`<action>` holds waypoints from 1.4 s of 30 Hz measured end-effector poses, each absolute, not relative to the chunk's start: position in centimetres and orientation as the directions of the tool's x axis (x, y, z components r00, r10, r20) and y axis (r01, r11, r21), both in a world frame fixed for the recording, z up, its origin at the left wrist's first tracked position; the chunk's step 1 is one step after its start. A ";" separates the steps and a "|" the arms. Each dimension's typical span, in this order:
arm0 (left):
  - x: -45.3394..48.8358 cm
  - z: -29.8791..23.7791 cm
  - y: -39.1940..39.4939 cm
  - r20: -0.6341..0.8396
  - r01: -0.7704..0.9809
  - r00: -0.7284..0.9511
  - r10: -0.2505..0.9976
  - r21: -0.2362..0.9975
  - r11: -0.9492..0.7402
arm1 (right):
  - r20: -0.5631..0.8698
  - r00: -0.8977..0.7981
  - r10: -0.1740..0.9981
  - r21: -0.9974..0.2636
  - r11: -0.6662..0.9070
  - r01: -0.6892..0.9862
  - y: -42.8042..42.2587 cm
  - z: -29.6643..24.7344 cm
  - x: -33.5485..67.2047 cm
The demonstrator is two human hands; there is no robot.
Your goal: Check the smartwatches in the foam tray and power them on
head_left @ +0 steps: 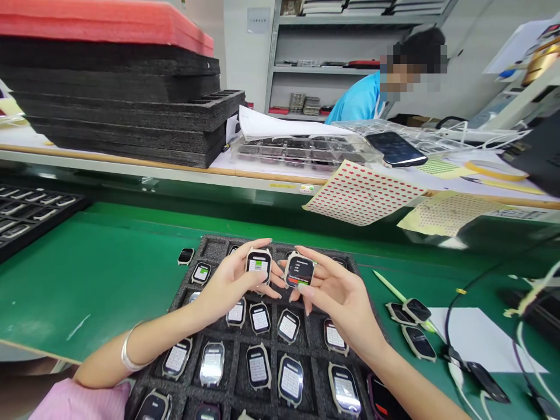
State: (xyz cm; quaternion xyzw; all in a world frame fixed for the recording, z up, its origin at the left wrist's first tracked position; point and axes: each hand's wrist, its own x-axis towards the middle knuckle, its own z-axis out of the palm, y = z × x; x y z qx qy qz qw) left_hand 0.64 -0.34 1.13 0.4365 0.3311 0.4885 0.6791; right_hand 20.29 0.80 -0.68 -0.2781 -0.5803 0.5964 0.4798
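My left hand (230, 281) grips a small watch-like device (258, 263) whose lit screen shows a white and green panel. My right hand (336, 291) holds a second device (300, 271) with a dark screen and a red and green bar. Both hands hover side by side over a black foam tray (210, 246) on the green mat. The tray holds several more devices (258, 366) with lit white screens in its pockets. A silver bracelet (128, 353) sits on my left wrist.
One loose device (186, 255) lies left of the tray, three dark ones (415, 324) and a green pen (391, 287) to its right, by white paper (476, 338) and cables (464, 373). Stacked foam trays (122, 111), sticker sheets (363, 192), a phone (396, 149) crowd the shelf. A person in blue (359, 99) sits behind.
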 end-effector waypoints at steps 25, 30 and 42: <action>0.6 0.9 -0.1 0.024 -0.249 0.269 0.963 0.967 0.046 | 0.186 -0.366 0.912 -0.965 0.101 -0.241 0.4 -0.8 20.3; 0.6 1.1 0.0 0.033 -0.284 0.247 0.968 0.958 0.039 | 0.205 -0.416 0.886 -0.964 0.111 -0.240 0.4 -0.8 20.2; 0.7 1.2 -0.3 0.024 -0.307 0.308 0.951 0.949 0.075 | 0.182 -0.401 0.898 -0.983 0.162 -0.083 0.1 -1.3 20.7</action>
